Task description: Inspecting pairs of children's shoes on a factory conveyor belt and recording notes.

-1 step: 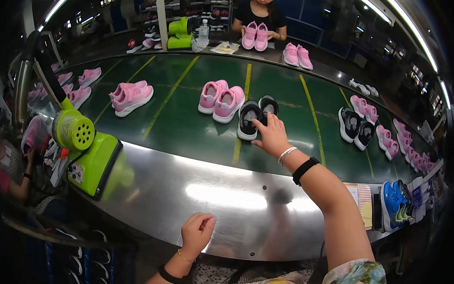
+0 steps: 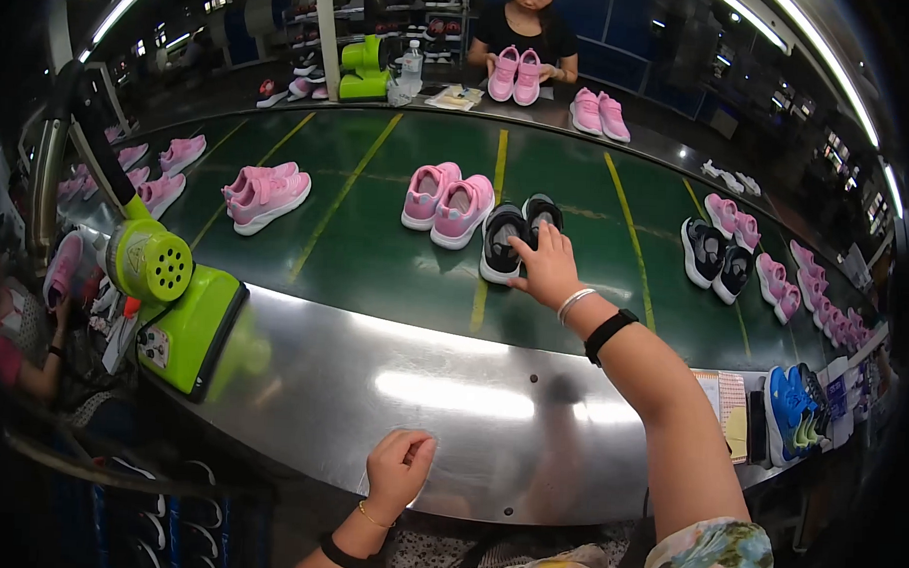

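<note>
My right hand (image 2: 553,271) reaches out over the green belt (image 2: 563,318), fingers spread, at a pair of black sneakers with white soles. Its thumb is by the heel of the left black sneaker (image 2: 502,251), and its fingers lie over the back of the right black sneaker (image 2: 542,207); whether they press on it I cannot tell. Just left of them stands a pair of pink sneakers (image 2: 463,214), heels toward me. My left hand (image 2: 398,470) is loosely closed over the metal ledge (image 2: 310,399), with nothing visible in it.
A lime-green machine (image 2: 198,320) stands at the left. More pink sneakers (image 2: 267,199) and another black pair (image 2: 704,251) sit along the belt. Across it, a person (image 2: 525,31) holds pink sneakers (image 2: 515,76). A blue shoe (image 2: 785,411) and papers (image 2: 721,403) lie at the right.
The whole view has shifted very slightly. Otherwise both hands and the shoes keep their places.
</note>
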Tool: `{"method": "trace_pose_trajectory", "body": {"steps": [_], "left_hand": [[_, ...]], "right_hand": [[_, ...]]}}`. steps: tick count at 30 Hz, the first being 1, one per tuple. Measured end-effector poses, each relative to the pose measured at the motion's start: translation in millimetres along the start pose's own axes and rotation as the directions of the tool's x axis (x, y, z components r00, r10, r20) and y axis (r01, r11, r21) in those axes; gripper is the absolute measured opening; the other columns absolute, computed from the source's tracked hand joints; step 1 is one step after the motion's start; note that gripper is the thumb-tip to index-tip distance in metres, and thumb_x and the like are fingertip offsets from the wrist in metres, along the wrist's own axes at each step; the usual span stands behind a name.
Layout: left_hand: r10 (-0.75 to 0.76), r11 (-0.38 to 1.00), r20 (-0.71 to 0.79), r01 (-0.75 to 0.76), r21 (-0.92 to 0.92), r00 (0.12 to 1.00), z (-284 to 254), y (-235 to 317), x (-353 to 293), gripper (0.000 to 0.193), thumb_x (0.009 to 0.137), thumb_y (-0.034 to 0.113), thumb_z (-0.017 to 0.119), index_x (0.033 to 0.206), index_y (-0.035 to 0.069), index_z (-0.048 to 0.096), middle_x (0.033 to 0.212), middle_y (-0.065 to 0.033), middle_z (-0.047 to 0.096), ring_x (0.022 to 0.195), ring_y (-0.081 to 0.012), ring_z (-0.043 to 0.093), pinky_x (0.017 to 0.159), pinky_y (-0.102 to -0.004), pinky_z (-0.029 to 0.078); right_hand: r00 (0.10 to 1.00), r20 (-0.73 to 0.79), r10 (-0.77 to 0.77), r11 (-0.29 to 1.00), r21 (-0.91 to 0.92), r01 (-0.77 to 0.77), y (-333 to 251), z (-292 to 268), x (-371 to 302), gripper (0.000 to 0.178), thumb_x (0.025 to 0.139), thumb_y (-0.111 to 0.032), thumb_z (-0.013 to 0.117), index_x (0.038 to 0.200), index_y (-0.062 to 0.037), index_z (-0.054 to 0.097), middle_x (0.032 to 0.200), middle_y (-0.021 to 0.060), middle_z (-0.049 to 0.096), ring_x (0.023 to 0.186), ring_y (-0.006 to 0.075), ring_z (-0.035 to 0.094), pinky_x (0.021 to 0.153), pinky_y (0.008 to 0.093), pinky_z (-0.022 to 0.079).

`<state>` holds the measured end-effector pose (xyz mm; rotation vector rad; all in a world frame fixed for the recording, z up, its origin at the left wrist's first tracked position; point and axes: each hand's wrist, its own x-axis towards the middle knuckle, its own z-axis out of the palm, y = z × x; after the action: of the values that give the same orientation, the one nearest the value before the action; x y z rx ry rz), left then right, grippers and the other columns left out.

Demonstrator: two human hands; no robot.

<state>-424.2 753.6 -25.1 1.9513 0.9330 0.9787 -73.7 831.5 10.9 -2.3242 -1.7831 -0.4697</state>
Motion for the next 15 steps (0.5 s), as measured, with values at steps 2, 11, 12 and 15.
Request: {"method": "trace_pose_trajectory", "body": {"steps": [2, 11, 12, 15], "left_hand": [[-0.013, 1.000, 0.013, 0.013, 0.002, 1.000, -0.6, -1.3, -0.4, 0.008, 0.082, 0.010, 0.066, 0.084, 0.002, 0.067, 0.075, -0.0071, 0.063, 0.061, -0.0148, 0.060, 0.055, -0.0245, 0.049], [0.011, 1.000, -0.030, -0.011, -0.026, 1.000, -2.1, -11.9, 1.5, 0.011, 0.084, 0.013, 0.065, 0.085, 0.002, 0.067, 0.073, -0.0080, 0.062, 0.059, -0.0154, 0.059, 0.053, -0.0255, 0.048], [0.005, 1.000, -0.031, -0.006, -0.029, 1.000, -2.0, -12.9, 0.8, 0.011, 0.084, 0.013, 0.065, 0.085, 0.003, 0.067, 0.073, -0.0081, 0.062, 0.059, -0.0157, 0.059, 0.054, -0.0256, 0.048], [-0.010, 0.999, -0.022, 0.009, -0.045, 1.000, -2.3, -15.8, -0.5, 0.011, 0.083, 0.011, 0.064, 0.086, 0.001, 0.067, 0.076, -0.0092, 0.064, 0.061, -0.0159, 0.060, 0.056, -0.0257, 0.048]], "right_hand": [[0.985, 0.156, 0.081, 0.993, -0.093, -0.067, 2.3, 10.4, 24.8, 0.069, 0.067, -0.062, 0.069, 0.122, -0.0225, 0.059, 0.141, 0.0301, 0.034, 0.129, 0.0415, 0.034, 0.107, 0.0527, 0.023], [0.877, 0.407, 0.254, 0.950, 0.065, -0.305, -10.2, 12.3, 4.5, 0.072, 0.069, -0.074, 0.059, 0.117, -0.0207, 0.063, 0.128, 0.0196, 0.047, 0.118, 0.0360, 0.047, 0.097, 0.0638, 0.028], [0.886, 0.392, 0.248, 0.951, 0.077, -0.300, -11.8, 9.4, -8.7, 0.073, 0.069, -0.074, 0.058, 0.118, -0.0207, 0.062, 0.128, 0.0198, 0.048, 0.121, 0.0373, 0.046, 0.097, 0.0672, 0.025], [0.896, 0.404, 0.185, 0.950, 0.161, -0.268, -2.6, -11.8, -42.9, 0.072, 0.073, -0.072, 0.058, 0.115, -0.0136, 0.064, 0.114, 0.0175, 0.061, 0.109, 0.0316, 0.057, 0.096, 0.0577, 0.035]]}}
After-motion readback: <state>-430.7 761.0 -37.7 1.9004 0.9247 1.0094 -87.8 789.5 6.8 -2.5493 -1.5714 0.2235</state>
